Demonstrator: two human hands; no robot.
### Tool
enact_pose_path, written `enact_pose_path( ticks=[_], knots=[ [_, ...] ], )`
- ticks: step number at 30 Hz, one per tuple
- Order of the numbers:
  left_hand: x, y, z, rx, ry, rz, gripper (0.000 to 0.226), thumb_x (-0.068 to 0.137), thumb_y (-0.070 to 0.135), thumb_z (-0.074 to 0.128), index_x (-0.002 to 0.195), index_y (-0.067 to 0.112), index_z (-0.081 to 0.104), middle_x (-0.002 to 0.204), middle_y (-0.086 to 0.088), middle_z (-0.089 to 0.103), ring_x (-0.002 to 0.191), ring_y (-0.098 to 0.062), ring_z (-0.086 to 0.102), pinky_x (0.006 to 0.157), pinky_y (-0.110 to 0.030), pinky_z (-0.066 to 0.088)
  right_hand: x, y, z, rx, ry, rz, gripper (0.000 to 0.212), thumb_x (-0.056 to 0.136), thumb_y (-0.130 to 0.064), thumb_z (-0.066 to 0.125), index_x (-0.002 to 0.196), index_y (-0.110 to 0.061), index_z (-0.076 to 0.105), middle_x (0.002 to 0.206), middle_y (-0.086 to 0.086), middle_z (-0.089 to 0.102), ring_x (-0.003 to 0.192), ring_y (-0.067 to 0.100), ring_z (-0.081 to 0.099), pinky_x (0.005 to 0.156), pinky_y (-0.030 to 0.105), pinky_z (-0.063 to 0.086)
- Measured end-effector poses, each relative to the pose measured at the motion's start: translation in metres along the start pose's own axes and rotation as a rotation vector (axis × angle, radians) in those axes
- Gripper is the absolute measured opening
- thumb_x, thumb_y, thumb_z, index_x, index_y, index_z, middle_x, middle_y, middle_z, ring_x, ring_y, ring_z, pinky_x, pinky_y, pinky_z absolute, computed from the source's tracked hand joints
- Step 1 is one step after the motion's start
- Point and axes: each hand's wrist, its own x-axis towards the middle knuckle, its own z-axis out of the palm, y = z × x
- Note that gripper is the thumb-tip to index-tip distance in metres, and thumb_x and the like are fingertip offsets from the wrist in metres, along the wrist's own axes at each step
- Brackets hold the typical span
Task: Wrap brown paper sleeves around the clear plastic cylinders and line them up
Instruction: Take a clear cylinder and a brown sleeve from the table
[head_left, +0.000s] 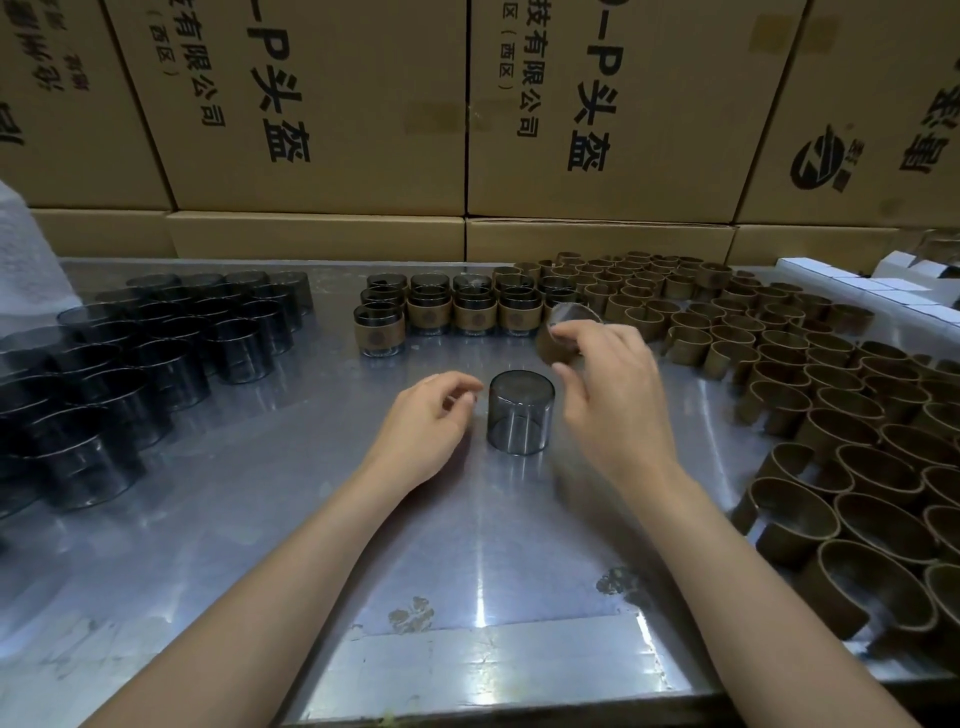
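Head view: 1 bare cylinder (521, 413) stands upright on the counter (467, 545) between the hands — left hand (428, 423) loosely curled beside it, holding nothing; right hand (605, 379) pinches a sleeve (558, 338) above it.

Both my forearms come in from the bottom of the frame and point toward the middle. My left hand (434, 415) is a little left of the centre, low over the desk (260, 545), with the fingers loosely curled, the fingertips close to the thumb, and nothing between them. My right hand (605, 374) is just right of the centre and higher in the frame. Its fingers are curled around a brown paper sleeve (558, 340), with the thumb pointing down below them.
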Motion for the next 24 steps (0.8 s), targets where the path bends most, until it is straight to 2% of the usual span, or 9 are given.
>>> enact_pose_path(
  ticks=[2,6,9,11,14,16,18,20,24],
  knots=[
    [0.000,0.003,-0.001,-0.142,0.038,-0.026,0.026,0.101,0.025,0.043,0.116,0.020,0.063,0.108,0.007,0.063,0.102,-0.009,0.057,0.077,-0.010,0.039,-0.002,-0.006,0.000,0.054,-0.001,-0.103,0.030,0.085,-0.004,0.064,0.115,-0.009,0.062,0.108,0.003,0.065,0.111,0.020,0.050,0.086,0.030,0.043],
    [0.001,0.019,-0.007,-0.557,0.076,-0.086,0.042,0.099,0.041,0.032,0.132,0.023,0.053,0.122,0.006,0.060,0.109,-0.008,0.057,0.093,-0.020,0.038,-0.006,-0.020,0.002,0.107,-0.061,-0.273,0.023,0.079,-0.004,0.061,0.101,-0.010,0.062,0.098,0.001,0.063,0.103,0.018,0.050,0.074,0.026,0.044],
    [-0.002,0.028,-0.014,-0.718,-0.002,-0.027,0.048,0.096,0.055,0.030,0.124,0.029,0.058,0.126,0.004,0.062,0.115,-0.004,0.056,0.101,-0.024,0.040,-0.010,-0.029,0.003,0.104,-0.104,-0.332,0.020,0.072,-0.010,0.059,0.092,-0.011,0.062,0.089,-0.001,0.062,0.095,0.014,0.047,0.064,0.021,0.038],
    [-0.007,0.032,-0.017,-0.697,-0.068,0.019,0.041,0.097,0.046,0.036,0.115,0.023,0.065,0.118,0.001,0.066,0.109,-0.006,0.060,0.095,-0.026,0.045,-0.011,-0.032,0.003,0.097,-0.090,-0.357,0.017,0.070,-0.012,0.059,0.087,-0.011,0.060,0.085,-0.001,0.060,0.091,0.013,0.045,0.064,0.017,0.032],
    [-0.007,0.034,-0.019,-0.631,-0.034,0.069,0.023,0.098,0.011,0.049,0.116,0.012,0.063,0.112,-0.006,0.066,0.101,-0.010,0.060,0.090,-0.034,0.049,-0.011,-0.032,0.005,0.053,-0.007,-0.352,0.013,0.072,-0.014,0.056,0.083,-0.009,0.060,0.089,0.002,0.058,0.095,0.017,0.042,0.072,0.016,0.029],
    [-0.007,0.035,-0.020,-0.698,-0.006,0.047,0.025,0.095,0.005,0.051,0.116,0.012,0.061,0.110,-0.003,0.065,0.099,-0.008,0.062,0.089,-0.028,0.050,-0.010,-0.028,0.007,0.016,0.037,-0.282,0.013,0.076,-0.015,0.051,0.084,-0.009,0.059,0.101,0.006,0.057,0.105,0.019,0.039,0.076,0.018,0.030],
    [-0.008,0.035,-0.019,-0.737,0.025,0.037,0.024,0.093,0.004,0.055,0.113,0.016,0.061,0.111,0.001,0.064,0.101,-0.007,0.063,0.084,-0.021,0.052,-0.008,-0.023,0.010,0.050,0.022,-0.168,0.010,0.081,-0.013,0.048,0.086,-0.011,0.056,0.115,0.008,0.051,0.111,0.018,0.037,0.071,0.023,0.036],
    [-0.009,0.034,-0.016,-0.701,0.042,0.063,0.025,0.090,0.005,0.060,0.110,0.021,0.061,0.111,0.010,0.063,0.103,0.007,0.060,0.078,-0.014,0.050,-0.009,-0.018,0.013,0.160,-0.037,-0.088,0.009,0.084,-0.011,0.043,0.087,-0.017,0.050,0.119,0.003,0.045,0.111,0.015,0.040,0.066,0.028,0.040],
    [-0.009,0.033,-0.007,-0.680,0.025,0.061,0.025,0.090,0.010,0.061,0.113,0.021,0.059,0.109,0.016,0.061,0.098,0.019,0.056,0.076,-0.008,0.047,-0.009,-0.009,0.017,0.306,-0.077,-0.017,0.013,0.083,-0.012,0.036,0.082,-0.025,0.040,0.088,-0.010,0.047,0.086,0.011,0.044,0.065,0.033,0.040]
  ],
)
